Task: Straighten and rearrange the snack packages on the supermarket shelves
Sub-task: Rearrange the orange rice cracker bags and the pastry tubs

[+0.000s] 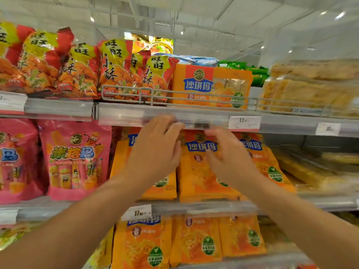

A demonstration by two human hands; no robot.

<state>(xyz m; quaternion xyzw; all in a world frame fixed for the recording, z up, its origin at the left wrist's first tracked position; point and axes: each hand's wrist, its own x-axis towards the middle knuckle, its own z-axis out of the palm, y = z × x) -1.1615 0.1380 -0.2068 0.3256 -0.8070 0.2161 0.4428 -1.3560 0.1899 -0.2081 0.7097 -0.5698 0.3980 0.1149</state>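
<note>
While both hands reach at the middle shelf, working the row of orange sachima bags: seems the straightening step for this row, mid-way, with the centre orange sachima bag (196, 171) standing upright between its neighbours, the left orange bag (124, 152) half hidden behind the forearm and the right orange bag (270, 162) leaning outward to the right. Left hand (155, 150) raised with its back to the camera, fingers together and bent at the knuckles, tips near the top left corner of the centre bag just under the shelf rail (124, 115); cannot tell whether touching or pinching the seal, blur hides it. Right hand (231, 152) blurred, fingers loosely curled over the bag's upper right, near the blue label; grip likewise not readable. Both forearms stretched up and forward, converging on that bag. Next move likely calls for catching the top edge on both sides, pulling the bag forward and square to the shelf lip, then righting the leaning neighbour. Above, red rice-cracker bags (114, 68) and a further orange sachima bag (209, 84) behind the wire guard (174, 94); pink snack bag (73, 158) at left, price tag (244, 123) on the rail.
</note>
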